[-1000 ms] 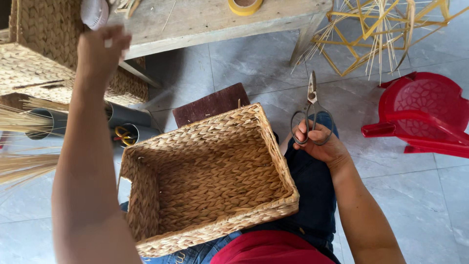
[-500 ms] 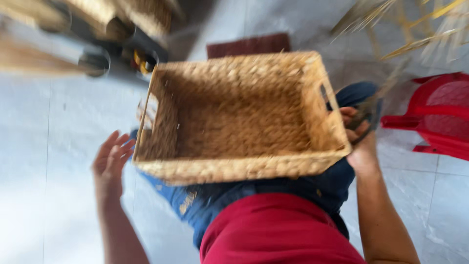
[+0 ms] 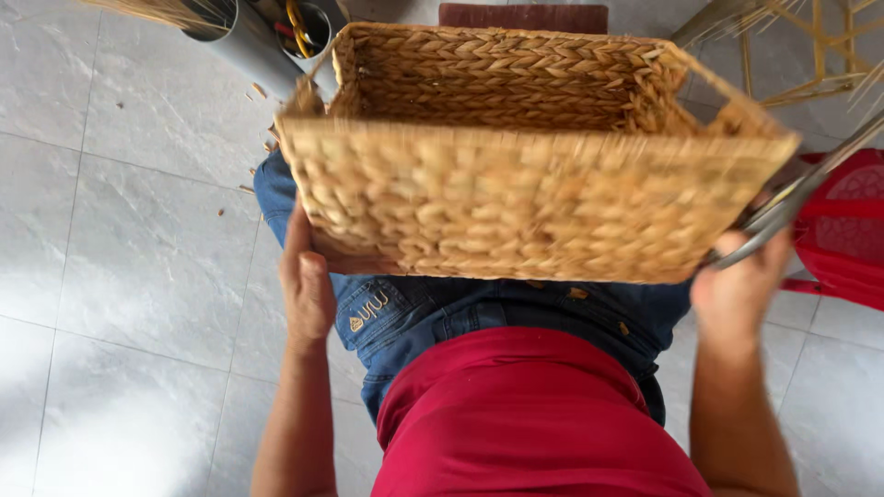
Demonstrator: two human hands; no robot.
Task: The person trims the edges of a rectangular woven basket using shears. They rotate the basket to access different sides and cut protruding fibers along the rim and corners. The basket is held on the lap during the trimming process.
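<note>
A rectangular woven basket [image 3: 534, 156] of straw-coloured braid is sitting over the person's lap, above the blue jeans [image 3: 479, 313], its long axis running left to right across the view. It is tipping so that its open mouth is facing up and away from the person, while the near long wall is facing the camera.

The left hand [image 3: 306, 281] is pressing against the basket's lower left corner, fingers curling under the base and gripping it. The right hand [image 3: 737, 290] is sitting at the lower right corner, fingers closing around a pair of metal scissors [image 3: 792, 198]; the blades are pointing up and to the right, slanting past the basket's end wall. Whether this hand is also touching the basket cannot be told.

A red shirt [image 3: 534, 414] is filling the bottom of the view. A red plastic stool [image 3: 847, 230] is standing just right of the scissors. Grey tubes [image 3: 249, 41] holding straw are lying at the upper left on the pale tiled floor [image 3: 120, 276], and a yellow cane frame [image 3: 801, 46] is showing at the upper right.
</note>
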